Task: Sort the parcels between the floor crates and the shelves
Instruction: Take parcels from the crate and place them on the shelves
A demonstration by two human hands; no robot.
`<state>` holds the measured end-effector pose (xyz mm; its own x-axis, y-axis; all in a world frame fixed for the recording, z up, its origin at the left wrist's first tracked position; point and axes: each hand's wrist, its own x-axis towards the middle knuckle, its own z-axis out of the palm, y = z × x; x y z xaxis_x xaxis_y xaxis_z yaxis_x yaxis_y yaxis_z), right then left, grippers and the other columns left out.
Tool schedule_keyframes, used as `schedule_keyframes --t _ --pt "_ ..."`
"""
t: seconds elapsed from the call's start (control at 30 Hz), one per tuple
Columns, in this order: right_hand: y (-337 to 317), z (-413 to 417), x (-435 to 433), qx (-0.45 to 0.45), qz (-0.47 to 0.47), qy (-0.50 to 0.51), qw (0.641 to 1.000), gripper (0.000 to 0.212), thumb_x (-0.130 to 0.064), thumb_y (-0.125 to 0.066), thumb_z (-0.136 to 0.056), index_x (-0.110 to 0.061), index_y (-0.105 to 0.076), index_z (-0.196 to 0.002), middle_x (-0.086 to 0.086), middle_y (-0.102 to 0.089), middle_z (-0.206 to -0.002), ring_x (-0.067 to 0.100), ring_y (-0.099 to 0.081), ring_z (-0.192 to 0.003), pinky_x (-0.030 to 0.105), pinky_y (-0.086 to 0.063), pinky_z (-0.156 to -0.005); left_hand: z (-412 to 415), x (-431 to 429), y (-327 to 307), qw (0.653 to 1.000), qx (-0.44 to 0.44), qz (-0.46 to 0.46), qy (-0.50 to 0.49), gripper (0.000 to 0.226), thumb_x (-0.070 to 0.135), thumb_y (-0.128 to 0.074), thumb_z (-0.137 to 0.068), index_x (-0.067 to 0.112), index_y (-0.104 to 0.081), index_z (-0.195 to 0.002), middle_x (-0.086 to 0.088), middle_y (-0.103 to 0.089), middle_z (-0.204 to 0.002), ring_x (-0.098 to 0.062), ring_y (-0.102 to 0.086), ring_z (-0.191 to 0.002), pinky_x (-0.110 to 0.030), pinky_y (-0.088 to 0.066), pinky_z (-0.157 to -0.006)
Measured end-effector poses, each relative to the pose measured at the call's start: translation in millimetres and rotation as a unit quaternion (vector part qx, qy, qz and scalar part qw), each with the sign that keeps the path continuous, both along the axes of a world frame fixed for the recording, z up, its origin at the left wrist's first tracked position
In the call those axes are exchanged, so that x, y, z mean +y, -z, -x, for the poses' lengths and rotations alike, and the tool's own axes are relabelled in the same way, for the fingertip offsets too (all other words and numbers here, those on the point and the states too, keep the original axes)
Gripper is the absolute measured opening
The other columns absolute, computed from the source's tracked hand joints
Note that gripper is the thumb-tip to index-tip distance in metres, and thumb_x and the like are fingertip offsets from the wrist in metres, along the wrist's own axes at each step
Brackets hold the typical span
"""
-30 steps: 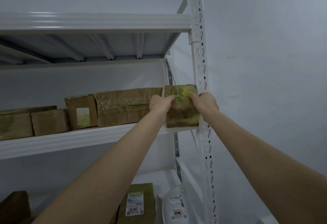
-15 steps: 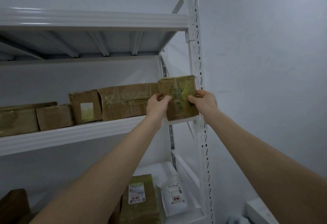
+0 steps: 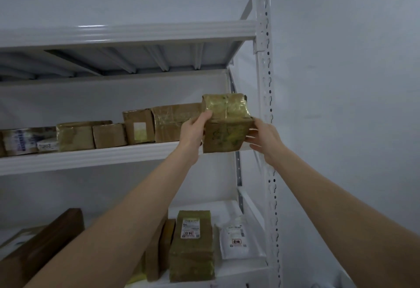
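Note:
A small brown parcel (image 3: 227, 124) wrapped in shiny tape sits at the right end of the middle shelf (image 3: 91, 157), tilted so its top face shows. My left hand (image 3: 195, 128) grips its left side with the thumb on the front. My right hand (image 3: 264, 137) holds its right side, fingers curled on the lower corner. Both arms reach up from below.
A row of brown parcels (image 3: 136, 128) fills the middle shelf to the left. The lower shelf holds a green-brown labelled box (image 3: 192, 244), a white bag (image 3: 235, 240) and dark boxes (image 3: 45, 246). A white perforated upright (image 3: 266, 105) stands just right of the parcel.
The parcel has tipped so its top face now shows, and both hands have slid lower on its sides. My view has shifted, showing more of the shelves to the left.

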<state>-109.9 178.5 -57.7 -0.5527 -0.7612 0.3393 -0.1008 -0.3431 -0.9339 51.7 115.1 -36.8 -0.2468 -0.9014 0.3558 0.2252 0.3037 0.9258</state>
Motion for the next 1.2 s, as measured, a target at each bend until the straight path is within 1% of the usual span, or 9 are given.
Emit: schedule_keyframes --t 0.13,0.37,0.5,0.6,0.67,0.83,1.03,1.1,1.2 --pt "7 -4 3 -0.042 -0.03 -0.051 0.997 0.054 -0.066 -0.04 -0.09 -0.017 -0.064 -0.088 0.0 -0.071 -0.087 0.017 -0.067 -0.086 0.035 -0.049 -0.083 -14 5 9 0.999 -0.008 0.037 0.003 0.029 0.026 -0.063 -0.086 0.018 -0.064 -0.114 0.005 -0.067 -0.093 -0.008 -0.06 -0.083 -0.024 -0.044 -0.07" --pt "18 -6 8 -0.12 -0.064 -0.123 0.983 0.064 -0.073 -0.05 -0.079 -0.013 -0.064 -0.095 0.006 -0.069 -0.093 0.024 -0.065 -0.085 0.033 -0.052 -0.07 -34 9 25 0.992 -0.104 0.073 0.004 0.041 0.001 -0.049 -0.08 0.033 -0.065 -0.1 0.008 -0.064 -0.097 -0.015 -0.053 -0.102 -0.036 -0.037 -0.09" --pt "27 -5 7 -0.12 -0.078 -0.169 0.975 0.05 -0.058 -0.069 -0.074 -0.018 -0.065 -0.102 0.007 -0.067 -0.101 0.027 -0.066 -0.086 0.031 -0.052 -0.064 -38 14 30 0.996 -0.08 0.014 0.026 0.013 0.027 -0.053 -0.087 0.029 -0.066 -0.089 0.006 -0.066 -0.116 -0.014 -0.054 -0.117 -0.044 -0.035 -0.097" --pt "34 -7 3 -0.104 -0.074 -0.186 0.974 0.034 -0.043 -0.071 -0.077 -0.022 -0.064 -0.103 0.006 -0.064 -0.108 0.029 -0.066 -0.092 0.036 -0.055 -0.072 -36 12 36 0.996 -0.091 -0.005 0.007 0.034 0.048 -0.062 -0.083 0.025 -0.065 -0.108 0.006 -0.064 -0.118 -0.015 -0.053 -0.115 -0.045 -0.036 -0.099" --pt "40 -8 0 -0.088 -0.057 -0.179 0.978 0.032 -0.033 -0.072 -0.078 -0.022 -0.062 -0.106 0.008 -0.063 -0.114 0.029 -0.063 -0.099 0.037 -0.054 -0.076 -34 9 41 0.995 -0.093 -0.01 -0.018 0.04 0.043 -0.061 -0.087 0.021 -0.058 -0.121 0.006 -0.063 -0.113 -0.018 -0.052 -0.113 -0.045 -0.037 -0.099" --pt "51 -11 -3 -0.1 -0.034 -0.189 0.976 0.037 -0.019 -0.067 -0.079 -0.03 -0.061 -0.114 0.007 -0.063 -0.112 0.027 -0.06 -0.106 0.035 -0.053 -0.072 -31 9 50 0.994 -0.109 -0.025 -0.011 0.033 0.035 -0.065 -0.086 0.031 -0.053 -0.117 0.004 -0.062 -0.105 -0.022 -0.054 -0.106 -0.049 -0.039 -0.098" --pt "67 -5 -3 -0.13 -0.044 -0.193 0.971 0.028 -0.018 -0.066 -0.08 -0.025 -0.061 -0.107 0.006 -0.063 -0.107 0.027 -0.059 -0.105 0.034 -0.054 -0.07 -30 9 64 0.986 -0.13 -0.097 0.044 0.054 0.044 -0.07 -0.08 0.037 -0.046 -0.129 -0.004 -0.054 -0.128 -0.031 -0.053 -0.112 -0.061 -0.039 -0.099" --pt "72 -5 -3 -0.167 -0.042 -0.188 0.967 0.023 -0.018 -0.066 -0.08 -0.023 -0.061 -0.102 0.006 -0.062 -0.103 0.029 -0.06 -0.105 0.035 -0.055 -0.07 -29 9 71 0.984 -0.106 -0.136 0.045 0.078 0.051 -0.074 -0.072 0.03 -0.04 -0.139 -0.007 -0.045 -0.139 -0.033 -0.05 -0.116 -0.059 -0.046 -0.091" --pt "78 -5 -3 -0.212 -0.024 -0.174 0.961 0.031 -0.018 -0.069 -0.079 -0.022 -0.059 -0.108 0.007 -0.063 -0.103 0.028 -0.063 -0.095 0.033 -0.057 -0.063 -24 15 83 0.977 -0.057 -0.198 0.053 0.099 0.058 -0.079 -0.05 0.02 -0.039 -0.132 -0.01 -0.042 -0.136 -0.035 -0.05 -0.114 -0.053 -0.051 -0.076"
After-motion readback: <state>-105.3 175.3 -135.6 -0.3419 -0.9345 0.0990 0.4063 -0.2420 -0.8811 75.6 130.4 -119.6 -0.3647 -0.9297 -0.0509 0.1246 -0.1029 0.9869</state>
